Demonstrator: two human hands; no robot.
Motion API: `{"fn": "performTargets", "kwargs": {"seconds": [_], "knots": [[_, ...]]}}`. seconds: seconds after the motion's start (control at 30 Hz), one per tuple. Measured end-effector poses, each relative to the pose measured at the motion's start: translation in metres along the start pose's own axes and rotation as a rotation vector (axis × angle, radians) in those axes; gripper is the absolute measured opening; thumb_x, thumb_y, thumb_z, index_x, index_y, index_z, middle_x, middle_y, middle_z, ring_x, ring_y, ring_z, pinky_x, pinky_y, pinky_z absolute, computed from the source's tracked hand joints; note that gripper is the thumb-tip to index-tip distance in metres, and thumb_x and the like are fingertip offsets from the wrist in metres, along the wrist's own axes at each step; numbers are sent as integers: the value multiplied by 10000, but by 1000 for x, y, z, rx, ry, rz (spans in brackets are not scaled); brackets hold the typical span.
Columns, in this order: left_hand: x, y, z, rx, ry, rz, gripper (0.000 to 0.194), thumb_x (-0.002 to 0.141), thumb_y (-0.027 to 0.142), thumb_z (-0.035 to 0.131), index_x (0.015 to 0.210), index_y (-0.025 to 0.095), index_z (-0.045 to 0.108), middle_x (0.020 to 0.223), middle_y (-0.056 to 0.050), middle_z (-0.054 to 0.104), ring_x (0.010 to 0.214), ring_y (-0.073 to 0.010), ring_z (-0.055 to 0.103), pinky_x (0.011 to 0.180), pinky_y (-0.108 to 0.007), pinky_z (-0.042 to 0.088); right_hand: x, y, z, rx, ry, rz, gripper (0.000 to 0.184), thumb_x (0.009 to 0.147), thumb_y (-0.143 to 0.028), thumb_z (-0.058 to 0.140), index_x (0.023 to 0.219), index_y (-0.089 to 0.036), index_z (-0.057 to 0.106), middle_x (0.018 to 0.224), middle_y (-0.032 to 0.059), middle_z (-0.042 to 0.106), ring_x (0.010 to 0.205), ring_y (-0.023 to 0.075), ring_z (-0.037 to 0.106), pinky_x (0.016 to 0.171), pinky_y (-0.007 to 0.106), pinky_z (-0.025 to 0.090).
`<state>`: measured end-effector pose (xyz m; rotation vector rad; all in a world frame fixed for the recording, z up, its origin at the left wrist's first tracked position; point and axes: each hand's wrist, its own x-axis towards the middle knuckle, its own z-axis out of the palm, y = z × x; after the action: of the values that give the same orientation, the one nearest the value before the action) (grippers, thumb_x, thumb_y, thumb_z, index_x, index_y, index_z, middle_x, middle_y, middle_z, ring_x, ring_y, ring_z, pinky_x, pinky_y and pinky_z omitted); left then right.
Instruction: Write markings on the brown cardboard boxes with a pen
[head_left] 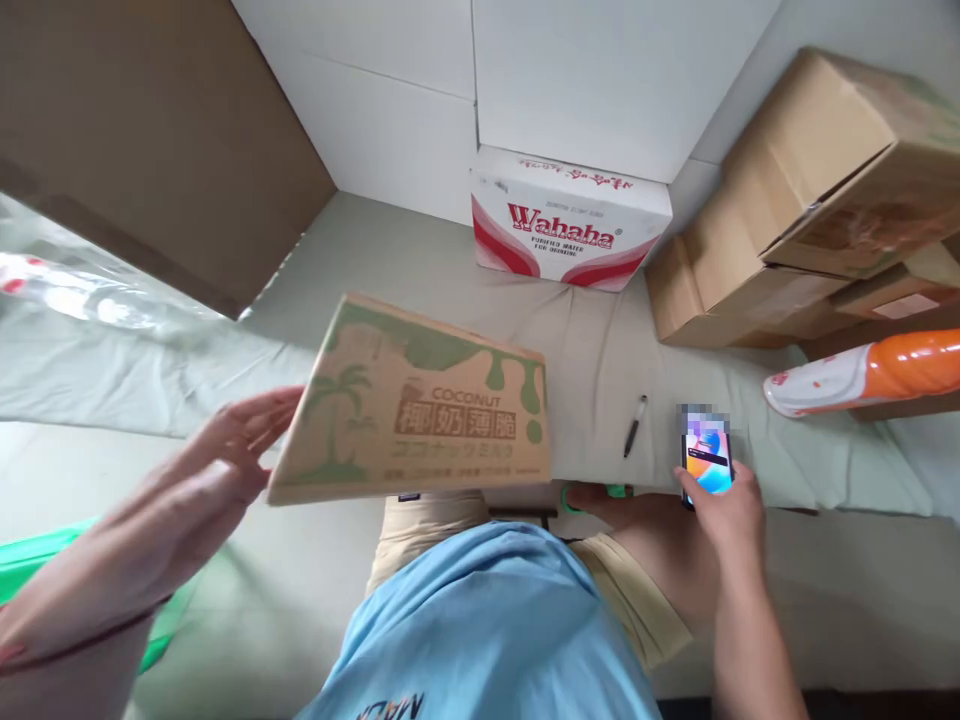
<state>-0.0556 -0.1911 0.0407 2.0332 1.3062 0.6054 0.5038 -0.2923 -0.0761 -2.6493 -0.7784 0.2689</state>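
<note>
A brown cardboard box (420, 405) printed with green palm trees and the word COCONUT sits tilted in front of me, above my lap. My left hand (217, 470) lies flat against the box's left side, fingers stretched out. My right hand (724, 505) is closed round a smartphone (706, 455) with a lit screen, held at the right near the cloth's edge. A black pen (634, 425) lies on the pale green cloth (600, 350) between the box and the phone.
A white and red Wahaha water carton (566, 215) stands at the back. Stacked brown cartons (795, 200) fill the right. An orange and white object (870, 375) lies at far right. A large brown panel (142, 140) leans at upper left, with clear plastic (67, 285) below it.
</note>
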Motion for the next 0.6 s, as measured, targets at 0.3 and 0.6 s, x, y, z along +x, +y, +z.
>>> {"fn": "performTargets", "kwargs": {"seconds": [0.3, 0.6], "knots": [[26, -26, 20, 29, -41, -317, 947, 995, 948, 114, 1525, 381, 656, 1334, 53, 818, 1390, -354, 639, 1229, -529, 474, 43, 2, 22, -97, 1, -115, 1010, 667, -654, 765, 1469, -66, 591, 1376, 307, 651, 1266, 462, 620, 1060, 552, 508], [26, -38, 63, -1111, 71, -865, 1028, 597, 649, 983, 1469, 219, 649, 1182, -142, 860, 1248, -425, 783, 1033, -487, 695, 34, 17, 32, 17, 252, -385, 806, 836, -653, 647, 1404, -82, 604, 1440, 321, 600, 1468, 500, 465, 1216, 700, 335]]}}
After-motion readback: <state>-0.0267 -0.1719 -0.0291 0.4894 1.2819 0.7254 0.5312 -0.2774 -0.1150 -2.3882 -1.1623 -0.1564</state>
